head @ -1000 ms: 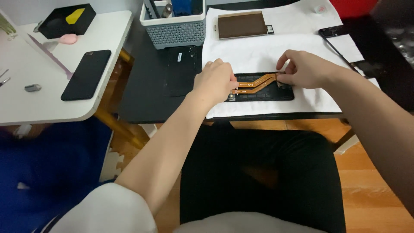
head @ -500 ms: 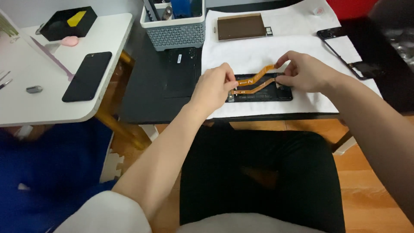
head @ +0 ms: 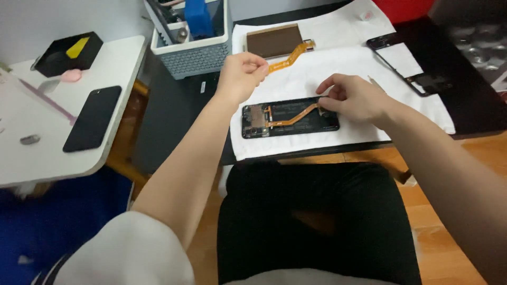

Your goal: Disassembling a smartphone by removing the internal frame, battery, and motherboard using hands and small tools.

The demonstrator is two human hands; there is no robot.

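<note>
We look down at a dark desk covered with a white cloth (head: 338, 63). In the upper middle of the frame, our left hand (head: 240, 76) is closed in a pinch on one end of an orange flex cable (head: 289, 56), holding it up above the cloth; the strip runs up and right towards a brown flat panel (head: 274, 41). In the centre lies an opened phone body (head: 288, 118), dark, with a 2nd orange ribbon (head: 293, 119) running across its inside. Our right hand (head: 351, 97) rests curled on the phone's right end, fingertips pressing there; we cannot tell whether it grips anything. The lifted cable looks very light, thin and bendy, easily creased or torn, so we judge it best held by the end, gently. A grey basket (head: 190, 55) sits at upper left.
</note>
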